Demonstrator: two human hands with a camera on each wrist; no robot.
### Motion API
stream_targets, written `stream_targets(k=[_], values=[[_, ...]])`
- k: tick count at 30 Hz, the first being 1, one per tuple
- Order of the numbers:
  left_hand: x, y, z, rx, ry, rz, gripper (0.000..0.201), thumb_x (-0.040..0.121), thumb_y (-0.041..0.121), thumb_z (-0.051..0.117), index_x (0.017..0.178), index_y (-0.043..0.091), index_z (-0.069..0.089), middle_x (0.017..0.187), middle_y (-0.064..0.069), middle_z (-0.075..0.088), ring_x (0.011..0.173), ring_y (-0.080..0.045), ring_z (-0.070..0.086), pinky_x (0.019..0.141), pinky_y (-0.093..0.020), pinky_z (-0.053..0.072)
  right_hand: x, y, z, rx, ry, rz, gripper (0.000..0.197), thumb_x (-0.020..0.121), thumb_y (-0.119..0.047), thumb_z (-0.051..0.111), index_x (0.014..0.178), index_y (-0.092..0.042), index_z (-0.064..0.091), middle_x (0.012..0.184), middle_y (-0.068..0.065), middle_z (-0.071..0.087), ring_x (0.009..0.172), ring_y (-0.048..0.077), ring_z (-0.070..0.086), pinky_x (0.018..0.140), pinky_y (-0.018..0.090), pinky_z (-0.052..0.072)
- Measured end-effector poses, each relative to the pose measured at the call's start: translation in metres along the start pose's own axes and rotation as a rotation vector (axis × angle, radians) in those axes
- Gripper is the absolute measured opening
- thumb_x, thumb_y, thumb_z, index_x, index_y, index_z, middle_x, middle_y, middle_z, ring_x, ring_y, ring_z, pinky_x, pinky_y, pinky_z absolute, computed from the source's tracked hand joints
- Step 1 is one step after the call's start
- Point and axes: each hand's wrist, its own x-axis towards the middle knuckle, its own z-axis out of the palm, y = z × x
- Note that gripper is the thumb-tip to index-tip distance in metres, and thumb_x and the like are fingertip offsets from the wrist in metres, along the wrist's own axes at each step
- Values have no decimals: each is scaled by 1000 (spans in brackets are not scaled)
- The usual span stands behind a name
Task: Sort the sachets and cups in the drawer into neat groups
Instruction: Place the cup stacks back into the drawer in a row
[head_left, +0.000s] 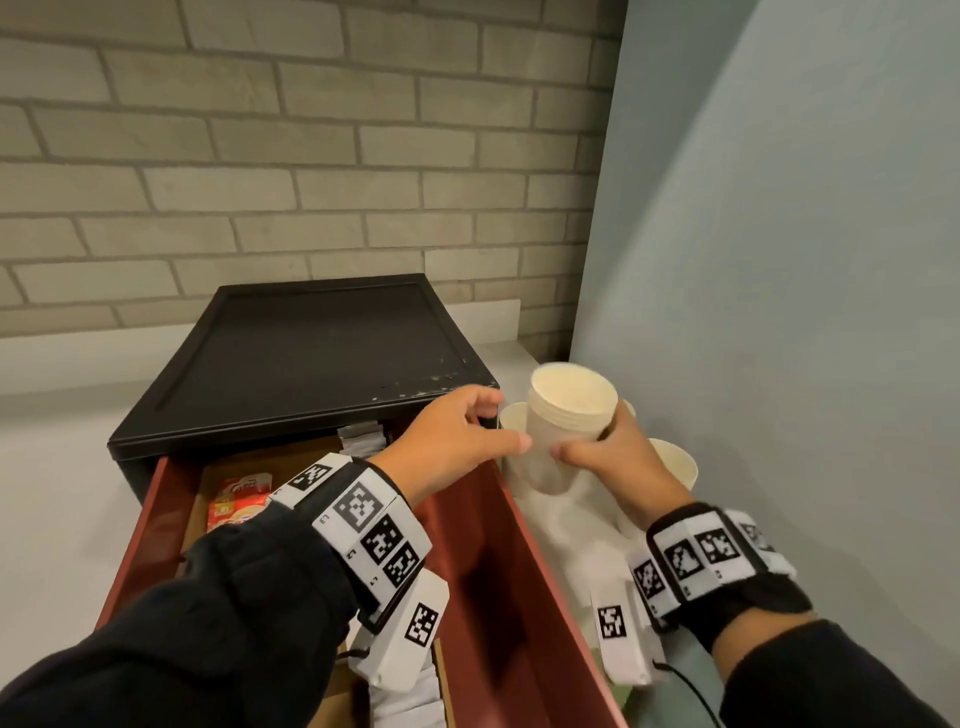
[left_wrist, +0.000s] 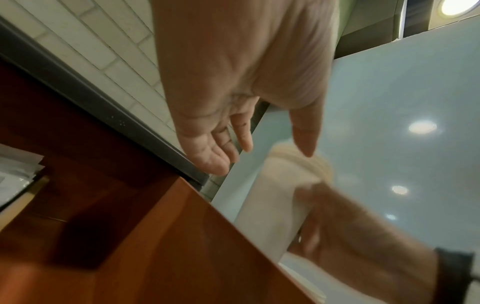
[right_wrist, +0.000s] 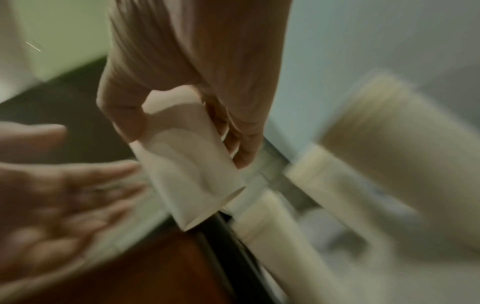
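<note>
2 hands work at the right edge of an open red drawer (head_left: 524, 582). Nearest the camera, white sachets (head_left: 410, 696) lie in the drawer's front part under the left wrist. Farther in, a red and orange sachet (head_left: 236, 501) rests on a brown insert, and more white sachets (head_left: 361, 434) sit at the back, under the edge of the black cabinet (head_left: 306, 358). The left hand (head_left: 452, 441) reaches over the drawer's right wall with fingers straight and relaxed, holding nothing, its thumb near the cups. The right hand (head_left: 613, 457) grips a stack of cream cups (head_left: 569, 415), fingers and thumb curled round its lower part; the stack is upright, rim up, outside the drawer and just right of the cabinet's front corner. Around it on the white tabletop (head_left: 561, 525) stand other cups: 1 cup (head_left: 514, 415) behind the stack on the left, another cup (head_left: 675, 462) to the right of the hand. Beyond are a grey brick wall (head_left: 291, 156) and a pale blue panel (head_left: 779, 260). The right wrist view is blurred.
</note>
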Motion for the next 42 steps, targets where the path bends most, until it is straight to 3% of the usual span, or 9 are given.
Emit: stream_targets(k=[5, 8, 14, 17, 21, 25, 32, 38, 42], values=[[3, 7, 2, -388, -137, 214, 67, 60, 13, 80, 123, 15, 56, 112, -3, 68, 105, -14, 64, 87, -27, 53, -3, -47, 7, -83, -236, -124, 59, 62, -29, 77, 119, -23, 60, 114, -3, 67, 108, 15, 61, 91, 30, 51], [6, -2, -4, -482, -10, 216, 65, 50, 26, 78, 113, 21, 62, 101, 2, 72, 96, -10, 67, 80, -27, 55, -3, -31, 0, 41, -109, -29, 17, 82, -7, 64, 93, -19, 70, 94, 4, 70, 95, 21, 62, 88, 30, 51], [0, -33, -26, -460, -16, 111, 66, 47, 33, 76, 111, 21, 62, 97, 3, 73, 92, -11, 68, 73, -23, 55, 11, 49, -1, -169, -7, 253, 11, 83, -12, 60, 83, -23, 63, 68, -11, 54, 65, 8, 47, 63, 21, 39], [-2, -50, -20, -391, -61, 61, 69, 45, 30, 77, 112, 20, 62, 99, 6, 73, 93, -6, 67, 72, -17, 52, 22, 84, 9, -212, -98, 420, 53, 70, -35, 67, 118, -25, 49, 110, -3, 54, 102, 13, 53, 88, 31, 46], [8, -72, -12, -291, 6, -9, 78, 39, 32, 81, 114, 25, 59, 102, 8, 71, 95, -6, 67, 77, -21, 54, 39, 92, 24, -218, -44, 416, 84, 73, -23, 73, 143, -19, 27, 140, 9, 38, 130, 23, 38, 103, 40, 37], [20, -88, -14, -119, 105, -78, 92, 33, 38, 85, 118, 26, 52, 110, 8, 66, 103, -12, 63, 91, -41, 53, 57, 93, 30, -163, 27, 345, 74, 72, -7, 75, 135, -16, 37, 126, 4, 49, 117, 20, 46, 100, 36, 38], [31, -93, -19, 253, 234, -116, 72, 53, 22, 86, 113, 24, 46, 104, 11, 57, 101, -13, 54, 78, -25, 45, 79, 113, 38, -151, 28, 222, 89, 37, -29, 84, 121, -22, 53, 112, -3, 67, 106, 18, 62, 98, 47, 47], [28, -89, -21, 446, 251, -251, 76, 47, 46, 81, 112, 33, 43, 108, 7, 57, 111, -20, 45, 93, -39, 43, 67, 97, 38, -184, 26, 165, 73, 41, -29, 82, 110, -21, 60, 103, -2, 70, 98, 17, 65, 91, 44, 52], [22, -89, -23, 464, 204, -281, 69, 43, 51, 76, 101, 43, 39, 103, 13, 51, 108, -17, 39, 95, -42, 40, 53, 80, 30, -180, -20, 175, 54, 58, -3, 79, 100, -26, 55, 104, 1, 65, 102, 21, 60, 92, 38, 48]])
